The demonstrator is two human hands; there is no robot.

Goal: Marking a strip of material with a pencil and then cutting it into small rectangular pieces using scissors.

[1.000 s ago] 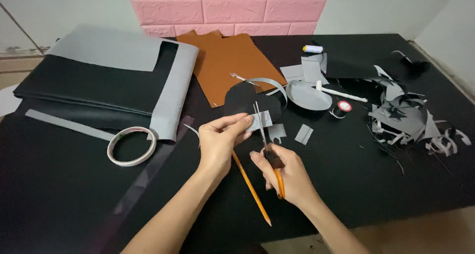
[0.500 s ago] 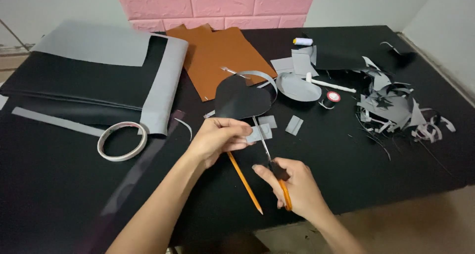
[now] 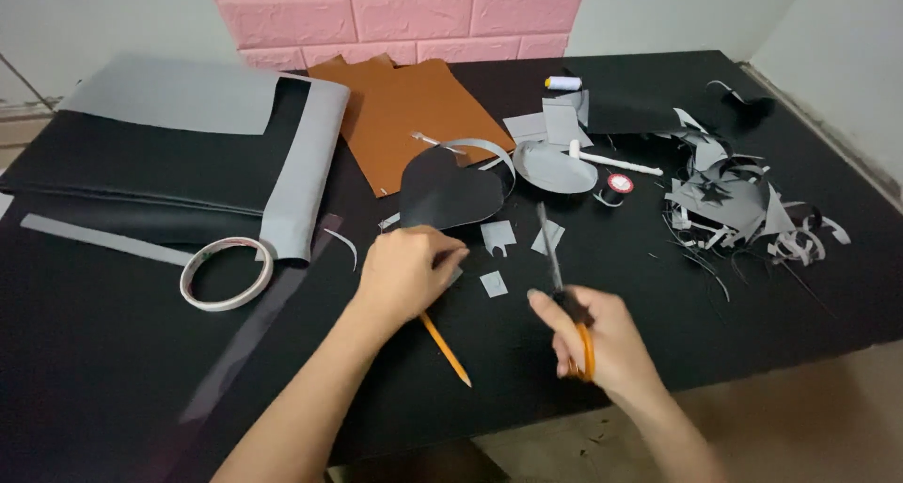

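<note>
The right hand (image 3: pixel 602 337) grips a pair of orange-handled scissors (image 3: pixel 562 300), its fingers wrapped through the loops with the blades pointing away and apparently closed — motion blur makes this hard to confirm. The left hand (image 3: pixel 404 271) rests on the black surface (image 3: pixel 94 380), fingers curled together and pinching at the edge of a black heart-shaped cutout (image 3: pixel 450 193), which lies flat just ahead of it, probably to steady it. A yellow pencil (image 3: pixel 445 348) lies beneath that hand, tip towards the near edge. Small grey offcuts (image 3: pixel 497 237) sit between the two hands. A roll of tape (image 3: pixel 227 273) lies to the left, beside folded black and grey sheets (image 3: pixel 188 163). No real container is in view — loose grey trimmings (image 3: pixel 734 205) simply pile on the right.
</note>
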